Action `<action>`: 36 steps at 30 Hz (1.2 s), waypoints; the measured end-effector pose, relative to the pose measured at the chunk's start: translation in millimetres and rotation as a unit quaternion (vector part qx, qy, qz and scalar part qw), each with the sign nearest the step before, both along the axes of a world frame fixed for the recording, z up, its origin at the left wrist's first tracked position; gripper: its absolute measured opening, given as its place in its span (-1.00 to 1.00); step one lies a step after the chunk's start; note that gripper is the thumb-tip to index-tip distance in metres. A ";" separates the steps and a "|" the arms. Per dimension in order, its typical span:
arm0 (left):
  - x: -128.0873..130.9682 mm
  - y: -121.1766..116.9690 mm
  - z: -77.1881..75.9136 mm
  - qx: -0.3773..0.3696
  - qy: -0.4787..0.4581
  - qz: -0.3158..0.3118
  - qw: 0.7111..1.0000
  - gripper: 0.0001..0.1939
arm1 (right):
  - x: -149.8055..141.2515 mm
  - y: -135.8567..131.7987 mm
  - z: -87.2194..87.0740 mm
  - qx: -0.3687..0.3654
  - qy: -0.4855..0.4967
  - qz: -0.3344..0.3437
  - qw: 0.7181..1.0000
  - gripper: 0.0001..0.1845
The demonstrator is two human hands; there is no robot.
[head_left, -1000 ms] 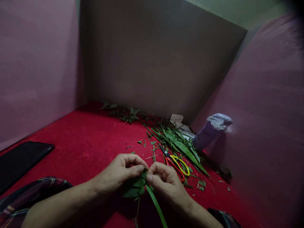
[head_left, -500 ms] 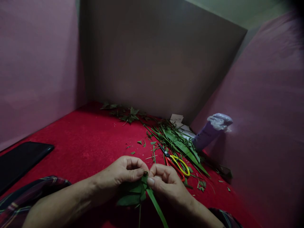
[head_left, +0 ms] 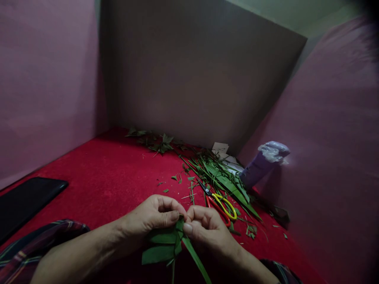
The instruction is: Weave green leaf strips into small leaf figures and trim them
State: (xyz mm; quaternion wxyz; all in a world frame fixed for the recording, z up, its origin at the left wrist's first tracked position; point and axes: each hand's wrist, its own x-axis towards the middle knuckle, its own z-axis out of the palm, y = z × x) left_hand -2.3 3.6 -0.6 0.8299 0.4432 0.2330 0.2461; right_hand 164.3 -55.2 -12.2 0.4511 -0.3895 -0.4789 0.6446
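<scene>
A folded green leaf piece (head_left: 162, 238) hangs below my two hands, close to the front of the red surface. My left hand (head_left: 162, 213) pinches its top edge between thumb and forefinger. Beside it, my right hand (head_left: 205, 225) is closed on a long green leaf strip (head_left: 195, 258), which trails down to the lower right. The fingertips of both hands nearly meet. A thin stem points down from the folded piece. Just beyond my right hand lie scissors (head_left: 217, 201) with one yellow and one red handle, their blades pointing to the upper left.
A heap of long leaves (head_left: 225, 181) lies behind the scissors, with leaf scraps around it. A purple container (head_left: 262, 165) with plastic wrapping leans at the right wall. Several lobed leaves (head_left: 162, 144) lie by the back wall. A black flat device (head_left: 32, 201) rests at the left.
The folded leaf piece has tilted slightly, so its lower blades show more to the left. Both hands keep their pinch and have shifted only a little.
</scene>
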 end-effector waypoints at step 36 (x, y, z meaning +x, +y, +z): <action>0.7 -3.7 1.2 0.082 0.097 0.031 0.991 -0.62 | -1.9 4.2 7.3 0.020 -0.059 -0.068 0.996 -0.57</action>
